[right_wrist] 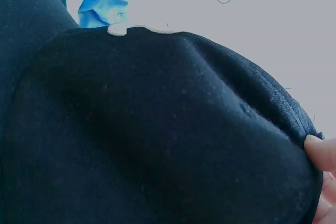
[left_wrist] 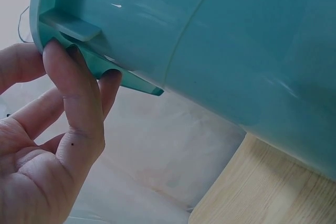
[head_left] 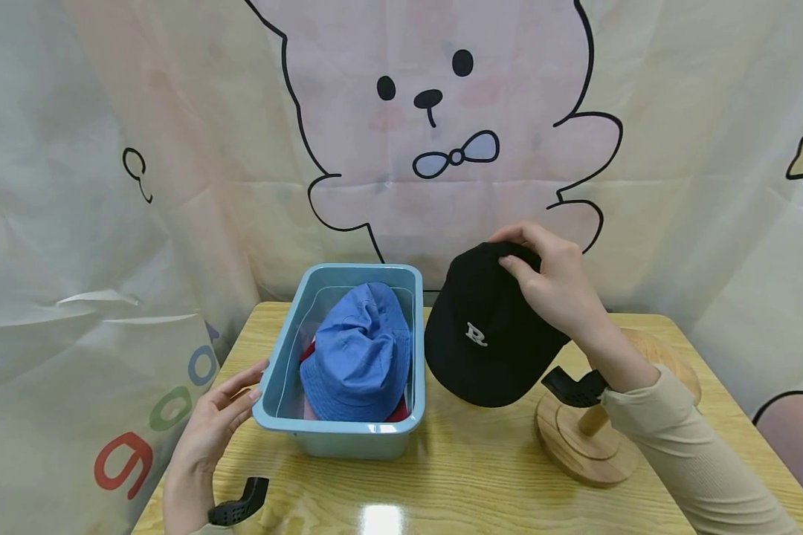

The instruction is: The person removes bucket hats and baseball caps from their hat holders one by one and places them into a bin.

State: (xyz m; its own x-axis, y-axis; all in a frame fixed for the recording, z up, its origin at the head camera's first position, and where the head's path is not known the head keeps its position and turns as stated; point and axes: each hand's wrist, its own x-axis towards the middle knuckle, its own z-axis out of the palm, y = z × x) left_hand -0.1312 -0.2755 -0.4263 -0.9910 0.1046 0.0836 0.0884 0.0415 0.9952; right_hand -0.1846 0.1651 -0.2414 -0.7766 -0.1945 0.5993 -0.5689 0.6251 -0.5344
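My right hand pinches a black baseball cap near the top of its crown. The cap hangs brim down, its white embroidered letter facing me, right beside the bin. In the right wrist view, the cap's black cloth fills most of the picture, with a thumb on its edge. A light-blue plastic bin holds a blue bucket hat, with bits of red and pink cloth showing beneath. At the bin's left side, my left hand grips the rim; its fingers curl under the lip in the left wrist view.
A wooden hat stand with a round base and rounded top is on the right of the wooden table, partly behind my right forearm. A printed cloth backdrop with a cartoon bear hangs behind the table and along the sides.
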